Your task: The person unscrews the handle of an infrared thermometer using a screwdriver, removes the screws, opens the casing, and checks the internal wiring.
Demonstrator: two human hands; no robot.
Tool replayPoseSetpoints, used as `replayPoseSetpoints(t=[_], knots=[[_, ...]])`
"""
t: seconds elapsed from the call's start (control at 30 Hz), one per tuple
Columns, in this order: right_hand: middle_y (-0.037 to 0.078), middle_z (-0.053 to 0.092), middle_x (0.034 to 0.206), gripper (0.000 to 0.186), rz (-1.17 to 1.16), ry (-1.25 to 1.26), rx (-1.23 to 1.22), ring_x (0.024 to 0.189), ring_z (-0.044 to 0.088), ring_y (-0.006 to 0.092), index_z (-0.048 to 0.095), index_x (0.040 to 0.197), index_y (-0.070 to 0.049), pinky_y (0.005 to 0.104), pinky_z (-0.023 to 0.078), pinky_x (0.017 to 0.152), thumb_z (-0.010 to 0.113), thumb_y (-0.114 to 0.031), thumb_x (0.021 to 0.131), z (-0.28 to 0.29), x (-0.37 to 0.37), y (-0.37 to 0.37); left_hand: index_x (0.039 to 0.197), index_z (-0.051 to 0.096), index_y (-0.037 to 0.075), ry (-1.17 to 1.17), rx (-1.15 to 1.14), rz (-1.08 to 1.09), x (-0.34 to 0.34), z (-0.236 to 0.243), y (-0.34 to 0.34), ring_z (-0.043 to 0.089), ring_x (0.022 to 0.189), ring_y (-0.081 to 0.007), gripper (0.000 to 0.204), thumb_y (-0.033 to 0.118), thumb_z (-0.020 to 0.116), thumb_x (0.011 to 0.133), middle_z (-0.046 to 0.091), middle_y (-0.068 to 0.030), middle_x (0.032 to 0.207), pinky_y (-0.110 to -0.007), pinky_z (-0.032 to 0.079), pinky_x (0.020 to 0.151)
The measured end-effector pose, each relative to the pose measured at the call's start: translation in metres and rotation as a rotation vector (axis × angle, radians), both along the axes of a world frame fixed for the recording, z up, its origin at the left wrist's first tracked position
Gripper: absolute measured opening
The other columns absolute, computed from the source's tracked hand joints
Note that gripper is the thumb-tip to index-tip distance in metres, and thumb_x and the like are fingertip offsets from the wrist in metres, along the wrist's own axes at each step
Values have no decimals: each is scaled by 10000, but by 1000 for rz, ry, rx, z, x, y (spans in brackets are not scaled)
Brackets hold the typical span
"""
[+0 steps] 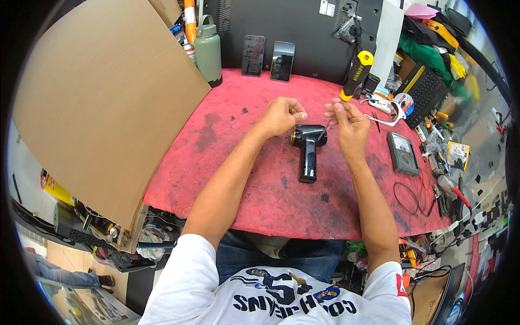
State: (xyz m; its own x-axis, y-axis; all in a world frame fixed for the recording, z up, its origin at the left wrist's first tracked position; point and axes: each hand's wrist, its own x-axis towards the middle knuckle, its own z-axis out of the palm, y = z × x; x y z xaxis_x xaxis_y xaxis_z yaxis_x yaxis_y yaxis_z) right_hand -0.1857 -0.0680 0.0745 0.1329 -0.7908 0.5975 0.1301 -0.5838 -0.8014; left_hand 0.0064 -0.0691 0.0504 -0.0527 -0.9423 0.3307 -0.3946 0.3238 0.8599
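Observation:
A glossy black pistol-shaped device (308, 160) lies on the red cloth, its grip pointing toward me. A gold-coloured ring shows at the left end of its barrel. My right hand (352, 127) pinches the shaft of a screwdriver (356, 76) just below its black-and-yellow handle, which points up and away. The thin shaft slants down to the right part of the device's barrel; whether the tip touches it I cannot tell. Just beyond the barrel's left end, my left hand (280, 115) is closed, thumb against curled fingers. Anything between those fingertips is too small to make out.
Two phones (281, 61) lean against a dark panel at the back, beside a green bottle (208, 51). A large cardboard sheet (103, 92) stands left. On the right are white-framed glasses (398, 116), an analog multimeter (403, 154) with leads, and piled tools and parts.

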Motion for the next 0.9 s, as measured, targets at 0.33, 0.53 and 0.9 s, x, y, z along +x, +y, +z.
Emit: replayPoseSetpoints(t=[0.33, 0.53, 0.9], knots=[[116, 691, 911, 216, -44, -112, -82, 760, 653, 140, 627, 1067, 37, 233, 490, 626, 549, -133, 961, 21, -10, 2, 1008, 691, 6, -152, -126, -114, -23, 5, 18, 621, 794, -180, 300, 101, 769, 734, 671, -87, 865, -304, 489, 711], [102, 686, 891, 205, -108, -204, -131, 755, 649, 135, 621, 1045, 33, 231, 492, 630, 539, -137, 966, 23, -24, -9, 907, 712, -11, -268, -192, -122, -45, 6, -10, 641, 632, -188, 159, 84, 700, 780, 693, -148, 734, -337, 499, 619], [56, 680, 859, 223, -162, -162, -32, 749, 628, 97, 632, 1036, 15, 227, 489, 645, 538, -176, 971, 15, -36, -16, 759, 720, 25, -500, -51, 219, -15, -20, -191, 682, 774, -321, 188, 191, 786, 700, 684, -191, 776, -404, 533, 746]])
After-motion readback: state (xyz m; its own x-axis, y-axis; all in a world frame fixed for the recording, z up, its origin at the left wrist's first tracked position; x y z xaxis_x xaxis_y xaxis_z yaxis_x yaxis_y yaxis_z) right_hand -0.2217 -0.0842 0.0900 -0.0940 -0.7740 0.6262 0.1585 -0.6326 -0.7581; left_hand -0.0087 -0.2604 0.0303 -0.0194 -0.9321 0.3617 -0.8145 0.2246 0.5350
